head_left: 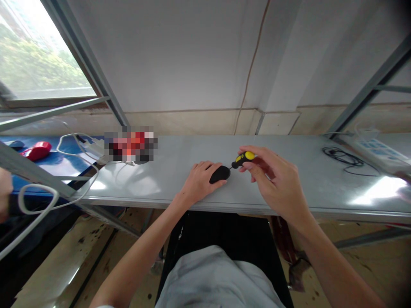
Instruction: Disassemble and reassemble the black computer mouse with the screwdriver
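Note:
A black computer mouse (pixel 220 174) lies on the grey bench near its front edge. My left hand (pixel 202 179) is wrapped round the mouse from the left, with the thumb along its near side. In my right hand (pixel 272 175) is a black and yellow screwdriver (pixel 243 159), gripped by its handle between thumb and fingers. Its short shaft points left and down at the right end of the mouse. Whether the tip sits in a screw is too small to tell.
A pixelated red and black object (pixel 131 145) stands at the bench's left end beside a white cable (pixel 93 171). Further left, a red mouse (pixel 37 150) lies on a blue surface, with part of another person nearby. A coiled black cable (pixel 343 157) lies at right.

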`<state>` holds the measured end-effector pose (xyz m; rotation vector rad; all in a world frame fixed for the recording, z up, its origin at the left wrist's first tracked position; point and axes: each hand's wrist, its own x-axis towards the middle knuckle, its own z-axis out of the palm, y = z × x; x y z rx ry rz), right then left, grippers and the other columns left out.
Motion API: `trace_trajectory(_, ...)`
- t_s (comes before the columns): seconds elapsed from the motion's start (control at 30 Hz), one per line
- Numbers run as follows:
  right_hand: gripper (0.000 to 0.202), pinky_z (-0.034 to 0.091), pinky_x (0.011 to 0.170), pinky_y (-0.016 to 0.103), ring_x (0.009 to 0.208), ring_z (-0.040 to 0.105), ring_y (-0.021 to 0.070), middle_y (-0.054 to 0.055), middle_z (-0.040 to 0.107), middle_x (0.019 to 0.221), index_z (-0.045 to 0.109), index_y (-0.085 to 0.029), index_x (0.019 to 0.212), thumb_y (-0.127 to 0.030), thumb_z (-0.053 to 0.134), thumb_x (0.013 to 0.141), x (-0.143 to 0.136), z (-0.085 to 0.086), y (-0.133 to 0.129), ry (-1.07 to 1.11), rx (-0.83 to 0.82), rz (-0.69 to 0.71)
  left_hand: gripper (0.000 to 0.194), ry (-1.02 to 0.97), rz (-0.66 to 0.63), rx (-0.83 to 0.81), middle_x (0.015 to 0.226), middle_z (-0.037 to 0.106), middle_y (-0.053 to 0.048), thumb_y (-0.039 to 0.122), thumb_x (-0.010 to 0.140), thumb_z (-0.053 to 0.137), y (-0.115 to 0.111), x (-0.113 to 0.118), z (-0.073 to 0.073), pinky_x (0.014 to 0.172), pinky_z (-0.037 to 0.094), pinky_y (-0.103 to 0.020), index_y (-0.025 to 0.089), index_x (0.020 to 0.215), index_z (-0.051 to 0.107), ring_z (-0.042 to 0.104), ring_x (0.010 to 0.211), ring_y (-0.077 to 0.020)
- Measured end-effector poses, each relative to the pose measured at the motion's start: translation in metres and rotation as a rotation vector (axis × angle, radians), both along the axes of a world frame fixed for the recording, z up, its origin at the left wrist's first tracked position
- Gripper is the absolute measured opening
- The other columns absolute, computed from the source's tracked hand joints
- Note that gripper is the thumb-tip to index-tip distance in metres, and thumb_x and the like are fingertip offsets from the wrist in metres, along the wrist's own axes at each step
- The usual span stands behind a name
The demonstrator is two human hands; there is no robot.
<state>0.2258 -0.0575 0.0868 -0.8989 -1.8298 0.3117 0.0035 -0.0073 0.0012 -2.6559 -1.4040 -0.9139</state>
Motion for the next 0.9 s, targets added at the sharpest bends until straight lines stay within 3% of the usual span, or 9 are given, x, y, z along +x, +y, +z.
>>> trace_trajectory(0.9,0.029,0.065,0.07,0.032,0.083,0.077,0.0185,0.007,0.077,0.116,0.073,-0.028,0.132,-0.025,0.061,0.106,0.0006,0.0017,-0.0019,-0.041,0.004,-0.005,0.05,0.009,0.007,-0.004,0.129,0.072,-0.011,0.049,0.1,0.074,0.0003,0.0,0.0012,0.107,0.052,-0.048,0.025,0.143,0.062,0.066,0.121,-0.0318)
